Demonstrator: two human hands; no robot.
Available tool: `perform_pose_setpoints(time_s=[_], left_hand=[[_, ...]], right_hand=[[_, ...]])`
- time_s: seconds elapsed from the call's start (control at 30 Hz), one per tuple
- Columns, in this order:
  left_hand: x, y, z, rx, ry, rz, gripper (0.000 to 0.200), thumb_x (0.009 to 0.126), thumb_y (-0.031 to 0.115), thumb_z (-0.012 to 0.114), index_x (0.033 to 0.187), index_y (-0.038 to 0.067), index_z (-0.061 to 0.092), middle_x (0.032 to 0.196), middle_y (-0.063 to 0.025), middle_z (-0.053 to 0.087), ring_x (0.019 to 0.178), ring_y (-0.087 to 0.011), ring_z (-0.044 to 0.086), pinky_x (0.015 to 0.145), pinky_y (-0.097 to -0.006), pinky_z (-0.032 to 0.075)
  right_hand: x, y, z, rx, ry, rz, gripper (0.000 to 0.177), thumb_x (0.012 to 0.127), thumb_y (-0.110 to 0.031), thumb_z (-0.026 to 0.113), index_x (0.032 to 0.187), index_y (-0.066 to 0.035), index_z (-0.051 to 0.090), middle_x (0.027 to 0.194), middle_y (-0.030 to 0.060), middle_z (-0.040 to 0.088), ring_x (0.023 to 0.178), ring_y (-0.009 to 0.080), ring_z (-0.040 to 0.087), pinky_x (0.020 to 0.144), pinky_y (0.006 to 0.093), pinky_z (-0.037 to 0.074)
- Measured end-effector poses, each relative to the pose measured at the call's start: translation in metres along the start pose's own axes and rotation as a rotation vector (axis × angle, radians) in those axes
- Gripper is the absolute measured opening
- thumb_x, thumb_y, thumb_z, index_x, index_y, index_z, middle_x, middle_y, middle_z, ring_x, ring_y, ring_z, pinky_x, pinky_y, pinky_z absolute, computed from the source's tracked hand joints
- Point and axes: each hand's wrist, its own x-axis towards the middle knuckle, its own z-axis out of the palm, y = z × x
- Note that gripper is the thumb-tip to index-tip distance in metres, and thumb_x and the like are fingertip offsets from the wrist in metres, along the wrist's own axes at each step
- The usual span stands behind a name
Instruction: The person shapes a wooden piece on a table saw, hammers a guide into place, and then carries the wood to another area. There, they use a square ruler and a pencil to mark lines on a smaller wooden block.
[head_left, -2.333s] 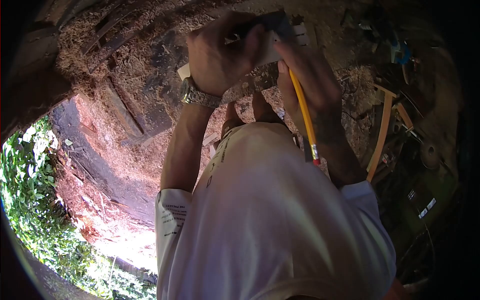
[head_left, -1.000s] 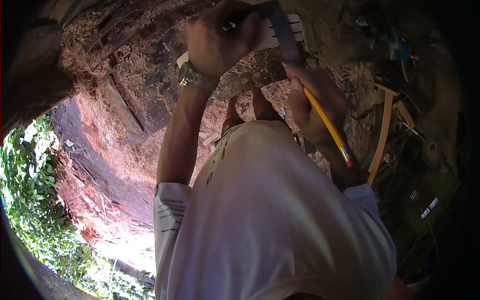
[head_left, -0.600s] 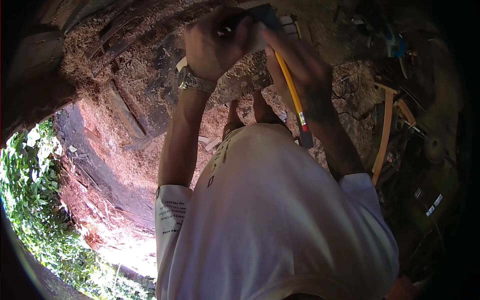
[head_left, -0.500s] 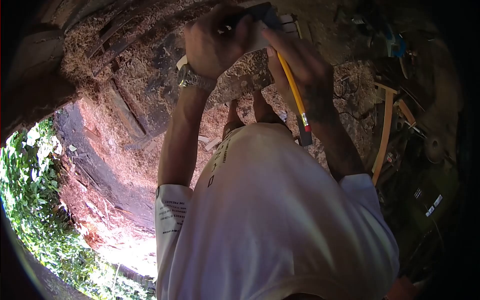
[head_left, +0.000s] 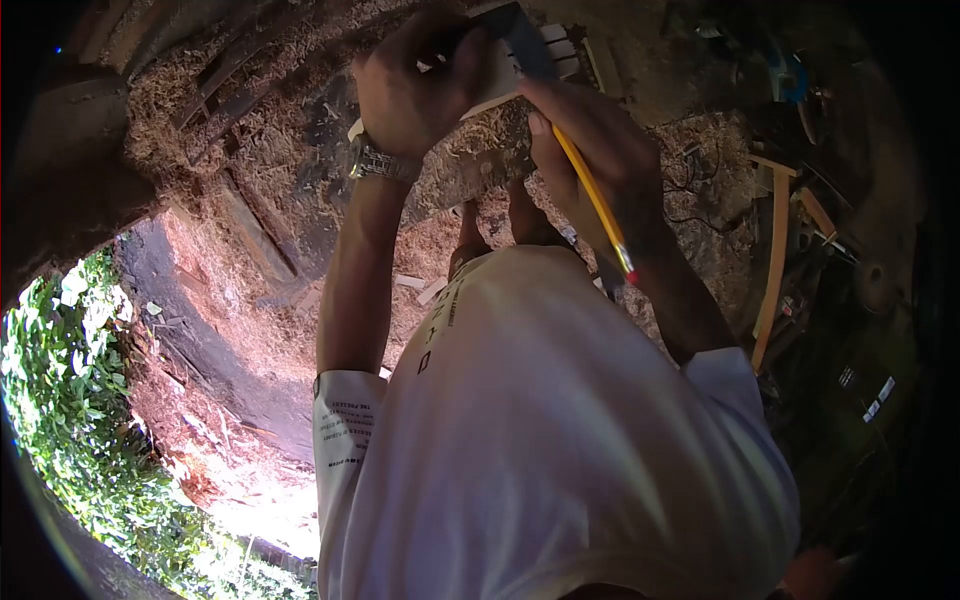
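My left hand [head_left: 412, 92], with a metal watch [head_left: 383, 162] on its wrist, is closed around a pale, flat piece [head_left: 497, 78] at the top of the view. A dark, straight-edged piece [head_left: 531, 45] lies against it, and the left fingertips are partly in shadow. My right hand [head_left: 598, 145] pinches a yellow pencil [head_left: 592, 187] near its point, close to the pale piece's edge. The pencil's red eraser end points down toward my forearm. Its tip is hidden by the fingers.
Beneath the hands is a rough wooden block [head_left: 470, 178], amid wood shavings [head_left: 270, 130]. A long wooden strip [head_left: 773, 265] stands at the right, near a blue object [head_left: 792, 80]. Green plants [head_left: 70, 370] are at the left. Small wood offcuts [head_left: 410, 282] lie by my legs.
My left hand has shifted slightly left. The pencil's eraser end has swung a little right and down, and more of the dark piece shows between the hands.
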Motion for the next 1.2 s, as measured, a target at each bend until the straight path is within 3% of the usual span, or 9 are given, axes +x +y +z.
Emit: perform_pose_setpoints(time_s=[0.4, 0.7, 0.8, 0.93, 1.13, 1.2], left_hand=[[-0.007, -0.012, 0.003, -0.011, 0.008, -0.031, 0.017, 0.086, 0.019, 0.081, 0.1, 0.008, 0.079, 0.084, -0.0088, 0.079, 0.079, -0.0197, 0.078, 0.068, -0.0316, 0.06], [-0.001, -0.002, -0.002, 0.05, -0.053, -0.082, 0.02, 0.089, 0.021, 0.078, 0.104, 0.008, 0.079, 0.086, -0.0109, 0.079, 0.082, -0.0206, 0.079, 0.072, -0.0324, 0.061], [-0.003, -0.003, -0.002, 0.039, -0.047, -0.08, 0.021, 0.09, 0.023, 0.077, 0.104, 0.008, 0.079, 0.087, -0.0116, 0.079, 0.083, -0.0207, 0.079, 0.072, -0.0327, 0.061], [-0.003, 0.002, 0.001, 0.011, -0.038, -0.077, 0.02, 0.089, 0.023, 0.078, 0.103, 0.008, 0.08, 0.086, -0.0111, 0.079, 0.081, -0.0206, 0.079, 0.071, -0.0324, 0.061], [-0.009, -0.008, 0.003, -0.023, -0.022, -0.051, 0.017, 0.087, 0.021, 0.079, 0.099, 0.009, 0.077, 0.084, -0.008, 0.078, 0.079, -0.0211, 0.078, 0.068, -0.0328, 0.061], [-0.01, -0.007, 0.002, -0.006, -0.013, -0.052, 0.018, 0.087, 0.021, 0.079, 0.1, 0.009, 0.077, 0.084, -0.0089, 0.078, 0.079, -0.0212, 0.078, 0.068, -0.0326, 0.061]], right_hand=[[0.004, 0.012, 0.015, -0.106, 0.043, -0.014, 0.037, 0.085, -0.009, 0.076, 0.12, -0.006, 0.066, 0.109, 0.0091, 0.072, 0.093, 0.0274, 0.071, 0.079, 0.0366, 0.059], [-0.015, -0.012, -0.007, -0.096, -0.083, 0.086, 0.029, 0.08, -0.006, 0.078, 0.106, -0.007, 0.065, 0.092, 0.0078, 0.065, 0.082, 0.026, 0.068, 0.07, 0.038, 0.058], [-0.029, -0.015, -0.015, 0.015, -0.104, 0.123, 0.034, 0.078, -0.006, 0.08, 0.109, -0.007, 0.066, 0.096, 0.0077, 0.067, 0.08, 0.0252, 0.068, 0.068, 0.0365, 0.058], [-0.01, -0.021, -0.014, -0.021, 0.103, -0.026, 0.038, 0.079, -0.008, 0.079, 0.115, -0.007, 0.067, 0.101, 0.0071, 0.069, 0.079, 0.0248, 0.069, 0.067, 0.0349, 0.059], [-0.004, 0.008, 0.017, -0.159, 0.052, -0.036, 0.044, 0.081, -0.009, 0.076, 0.123, -0.007, 0.064, 0.111, 0.0057, 0.068, 0.082, 0.0266, 0.069, 0.071, 0.0383, 0.057], [0.0, 0.004, 0.021, -0.159, 0.059, -0.005, 0.04, 0.08, -0.009, 0.076, 0.118, -0.007, 0.064, 0.106, 0.0061, 0.067, 0.083, 0.0274, 0.068, 0.071, 0.0395, 0.057]])
